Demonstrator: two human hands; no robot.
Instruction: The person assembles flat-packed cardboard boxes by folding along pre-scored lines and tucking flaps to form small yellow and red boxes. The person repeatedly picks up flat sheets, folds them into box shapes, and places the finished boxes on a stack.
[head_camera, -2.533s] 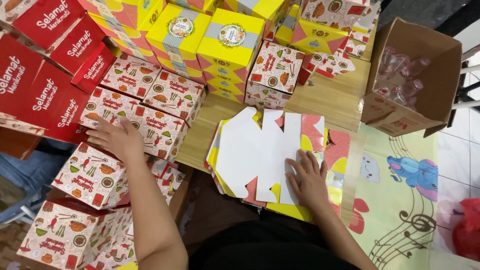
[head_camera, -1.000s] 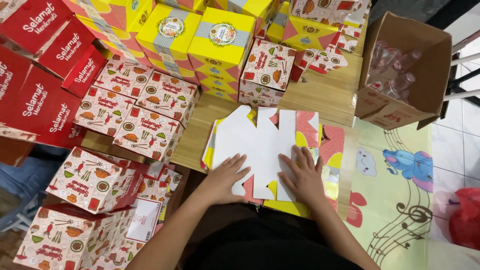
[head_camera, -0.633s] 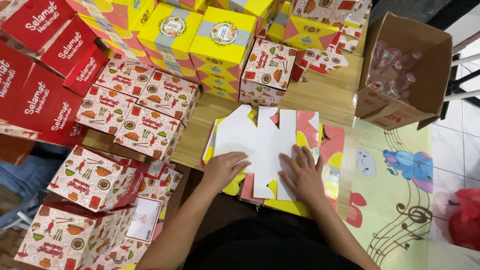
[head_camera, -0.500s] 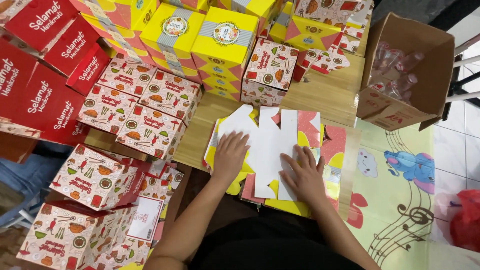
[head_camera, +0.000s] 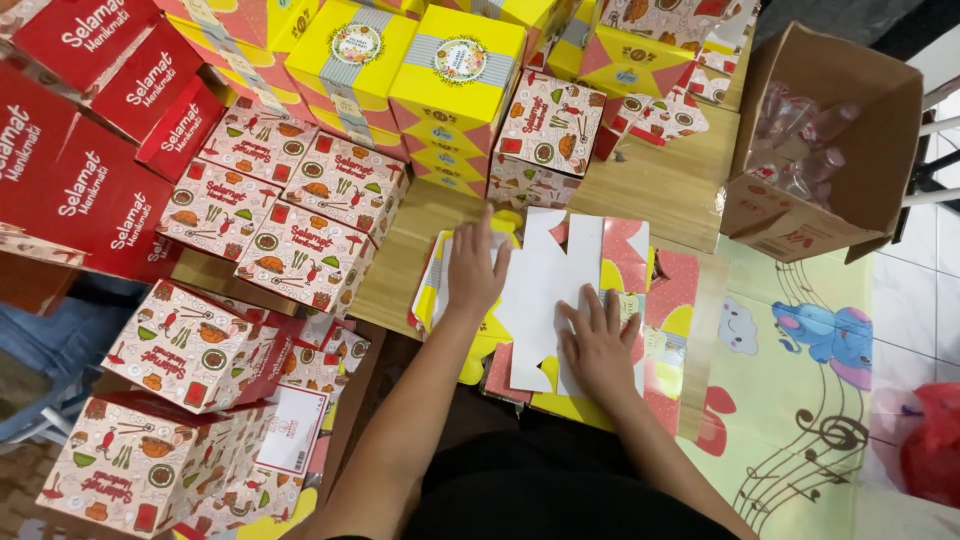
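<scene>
Left hand (head_camera: 474, 272) slid up onto flat white box blank (head_camera: 545, 290); right hand (head_camera: 600, 345) beside, both spread, pressing.

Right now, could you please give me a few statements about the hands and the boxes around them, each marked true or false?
1. Both hands rest on the flat white box blank. True: the left hand and the right hand lie palm down on it.
2. The brown cardboard box on the right is sealed shut. False: it is open, with clear plastic items inside.
3. The folded yellow boxes stand beyond the blank, away from the person. True.
4. The left hand holds a red box. False: the red boxes sit far left, untouched.
5. The blank lies on a pile of other flat printed blanks. True.
</scene>
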